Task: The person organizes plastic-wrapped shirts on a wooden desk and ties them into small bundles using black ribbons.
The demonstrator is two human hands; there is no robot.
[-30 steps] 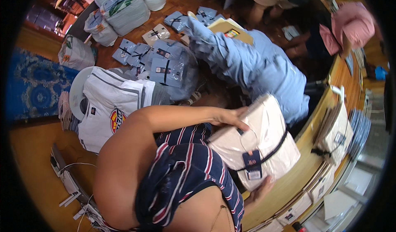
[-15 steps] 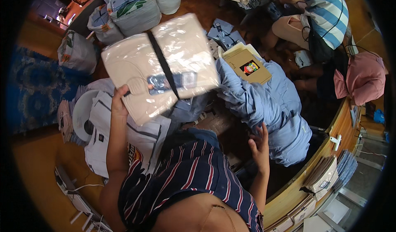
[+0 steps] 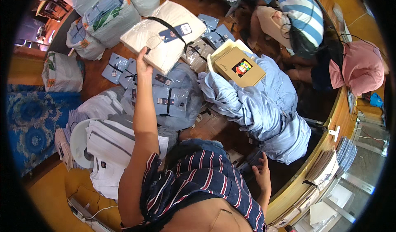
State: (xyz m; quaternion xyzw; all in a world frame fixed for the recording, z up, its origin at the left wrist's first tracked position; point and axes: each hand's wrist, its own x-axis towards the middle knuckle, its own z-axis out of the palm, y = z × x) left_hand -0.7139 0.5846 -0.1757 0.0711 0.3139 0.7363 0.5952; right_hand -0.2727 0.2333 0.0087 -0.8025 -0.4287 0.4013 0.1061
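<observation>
My left hand [image 3: 144, 64] is stretched far forward, gripping the near corner of a packed folded garment [image 3: 165, 24]. This pack is cream, wrapped in shiny clear plastic, with a black band across it and a dark label. It hangs tilted above the floor; its underside is hidden. Low on the right, my right hand [image 3: 262, 176] is open and holds nothing, its fingers apart. Just beyond those fingers lies a big heap of light blue cloth [image 3: 264, 108]. Blue packed shirts [image 3: 169, 102] in clear plastic lie beneath my left forearm's far end.
A brown cardboard box [image 3: 235, 63] rests on the blue heap. White sacks [image 3: 109, 24] with blue packs stand at the far left. White shirts [image 3: 109, 145] lie left of me. A person in a striped shirt [image 3: 299, 13] sits at the far right, beside a wooden ledge [image 3: 309, 170].
My left arm has reached farther forward, carrying the cream pack away from me and uncovering the blue packs. My right hand has drawn back slightly toward me. The view has shifted.
</observation>
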